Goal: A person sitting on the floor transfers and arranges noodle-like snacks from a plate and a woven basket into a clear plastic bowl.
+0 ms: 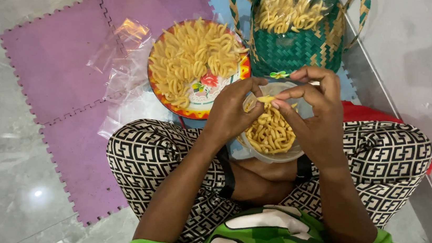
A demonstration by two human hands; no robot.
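I sit cross-legged on the floor. My left hand [233, 109] and my right hand [318, 109] hold a small clear plastic bag [272, 132] filled with yellow stick snacks, fingers pinching its open top together above my lap. One snack piece [265, 99] shows between the fingertips. Just beyond my hands a round floral plate [201, 104] carries a heap of the same yellow snacks [191, 55].
A green woven basket [296, 50] with striped handles holds packed snack bags at the top right. Empty clear plastic bags [123, 67] lie left of the plate on purple foam mats [57, 63]. Grey marble floor surrounds the mats; a white wall runs along the right.
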